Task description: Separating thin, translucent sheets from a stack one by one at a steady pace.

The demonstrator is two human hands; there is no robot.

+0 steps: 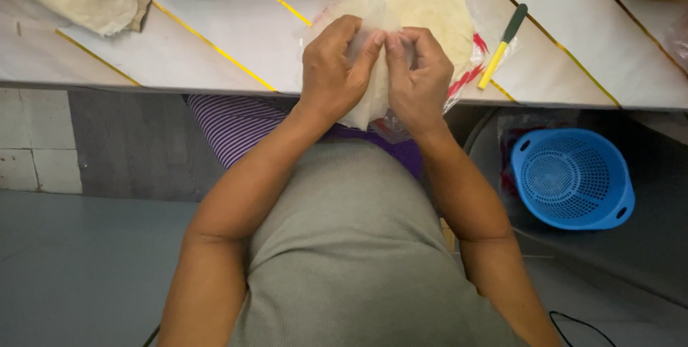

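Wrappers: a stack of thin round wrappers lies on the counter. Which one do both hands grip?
The top wrapper, lifted at the stack's near edge and pinched by the left hand and right hand; the rest lie flat.

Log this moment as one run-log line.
left hand: pinching wrapper sheet | right hand: pinching same sheet | wrapper stack in bag on table | knife right

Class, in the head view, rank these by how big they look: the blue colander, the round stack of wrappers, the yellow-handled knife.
1. Stack of wrappers, though partly hidden by both hands.
2. Blue colander, close in apparent size and farther from the camera, so unsure.
3. Yellow-handled knife, clearly smallest.
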